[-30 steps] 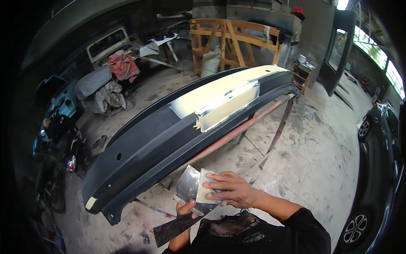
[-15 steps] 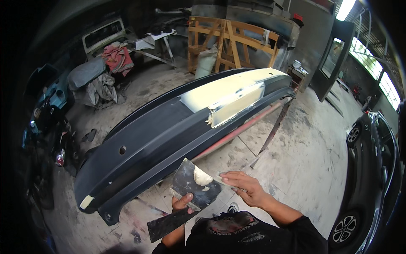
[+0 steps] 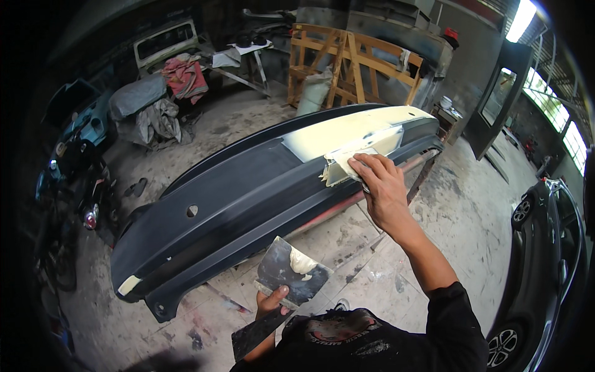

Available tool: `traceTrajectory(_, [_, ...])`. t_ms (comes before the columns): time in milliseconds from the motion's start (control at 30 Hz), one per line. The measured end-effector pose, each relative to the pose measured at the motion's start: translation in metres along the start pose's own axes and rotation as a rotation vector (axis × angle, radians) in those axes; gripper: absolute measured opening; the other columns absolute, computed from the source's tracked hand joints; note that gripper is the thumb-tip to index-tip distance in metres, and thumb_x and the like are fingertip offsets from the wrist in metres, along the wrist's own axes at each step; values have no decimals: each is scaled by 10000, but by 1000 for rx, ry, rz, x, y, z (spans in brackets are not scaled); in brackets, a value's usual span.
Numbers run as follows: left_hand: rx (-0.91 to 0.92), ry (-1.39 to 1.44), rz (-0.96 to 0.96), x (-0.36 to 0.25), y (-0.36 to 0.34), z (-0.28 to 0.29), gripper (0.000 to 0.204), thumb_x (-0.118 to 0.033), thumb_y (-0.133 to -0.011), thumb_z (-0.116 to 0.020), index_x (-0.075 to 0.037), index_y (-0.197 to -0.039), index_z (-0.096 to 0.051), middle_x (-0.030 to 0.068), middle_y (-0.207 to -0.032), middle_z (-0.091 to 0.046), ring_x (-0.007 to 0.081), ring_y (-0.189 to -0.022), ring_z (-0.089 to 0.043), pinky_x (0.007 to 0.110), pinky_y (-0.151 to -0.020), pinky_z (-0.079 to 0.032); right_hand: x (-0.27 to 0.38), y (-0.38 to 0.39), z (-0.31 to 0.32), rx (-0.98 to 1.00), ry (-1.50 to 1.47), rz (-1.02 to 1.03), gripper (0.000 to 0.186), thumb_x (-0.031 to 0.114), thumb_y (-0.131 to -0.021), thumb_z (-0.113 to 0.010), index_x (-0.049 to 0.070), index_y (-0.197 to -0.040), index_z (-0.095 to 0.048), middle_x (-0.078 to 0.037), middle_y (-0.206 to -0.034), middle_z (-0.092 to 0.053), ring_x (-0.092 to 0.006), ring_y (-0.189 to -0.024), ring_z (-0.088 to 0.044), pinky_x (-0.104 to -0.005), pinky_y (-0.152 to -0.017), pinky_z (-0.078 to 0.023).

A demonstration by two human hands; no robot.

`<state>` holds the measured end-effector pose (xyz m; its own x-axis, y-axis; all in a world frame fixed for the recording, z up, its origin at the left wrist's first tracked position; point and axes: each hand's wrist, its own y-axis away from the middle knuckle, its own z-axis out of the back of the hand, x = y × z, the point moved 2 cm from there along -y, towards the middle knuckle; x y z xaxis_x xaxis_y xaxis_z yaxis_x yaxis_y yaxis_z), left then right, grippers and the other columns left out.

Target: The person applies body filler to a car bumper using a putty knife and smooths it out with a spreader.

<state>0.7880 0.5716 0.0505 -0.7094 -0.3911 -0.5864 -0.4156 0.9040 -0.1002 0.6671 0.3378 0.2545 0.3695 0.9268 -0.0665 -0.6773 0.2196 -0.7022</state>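
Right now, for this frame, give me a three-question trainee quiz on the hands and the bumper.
1. True or false: the right hand presses a flat pale spreader against the long dark grey car bumper.
2. What does the left hand hold?
3. The cream filler patch lies toward which end: A near, B far?

Key: 1 true. 2 a dark metal mixing board carrying a filler dab. 3 B.
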Motion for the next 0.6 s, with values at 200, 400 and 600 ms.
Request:
traceTrajectory(200, [-35, -31, -4, -4, 6, 1, 471, -80, -878, -601, 69, -1289, -425, 167, -953, -632, 85, -459, -495, 209, -408, -402, 1, -14, -14, 20, 39, -4, 485, -19, -748, -581, 97, -1218, -612, -27, -1246, -602, -254, -1103, -540, -371, -809, -385])
traceTrajectory(400, [-65, -49, 19, -3, 10, 4, 467, -68, -873, -590, 57, -1293, -427, 147, -925, -631, 75, -462, -483, 204, -432, -400, 4, -24, -19, 10, 32, 30, 417, 15, -775, -593, 100, -1179, -645, -4, -1191, -633, -224, -1065, -559, -369, -787, -384])
traceTrajectory(600, [-87, -89, 19, 0, 9, 6, 472, -93, -871, -600, 59, -1279, -416, 140, -801, -618, 103, -419, -490, 243, -398, -413, 10, -17, -24, 38, 51, 38, 411, 22, -774, -596, 98, -1174, -646, 1, -1199, -628, -215, -1066, -555, -379, -803, -380])
